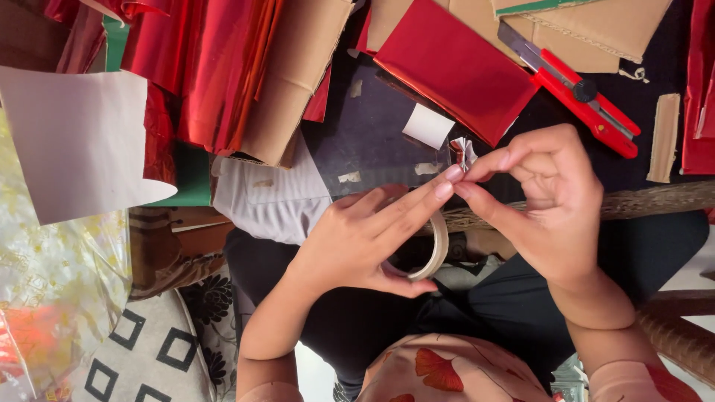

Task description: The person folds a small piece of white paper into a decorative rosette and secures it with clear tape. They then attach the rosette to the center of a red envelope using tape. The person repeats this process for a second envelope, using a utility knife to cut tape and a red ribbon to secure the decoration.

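The left hand (357, 238) holds a roll of pale tape (436, 249), thumb under the ring and fingers stretched out along it toward the far side, so it is closed around the roll. The right hand (551, 201) meets it fingertip to fingertip; its thumb and forefinger are pinched shut on a small crumpled scrap of clear tape (463, 152) that stands up just above the two hands. The roll sits between both hands, over the person's dark-trousered lap, near the close edge of the worktop (372, 126).

On the far side, just beyond the pinched scrap, lies a folded sheet of shiny red foil paper (454, 67), with a small white slip (427, 125) beside its near left corner. To the right of the red sheet rests a red utility knife (581, 93), blade end pointing far-left, lying partly on brown cardboard (596, 26). A narrow cardboard strip (663, 138) lies well to the right of the knife.

Far left, crinkled red foil (201, 67) is heaped over a folded cardboard piece (290, 82), and a large white sheet (82, 141) curls at the left edge above clear patterned wrapping (52, 275)
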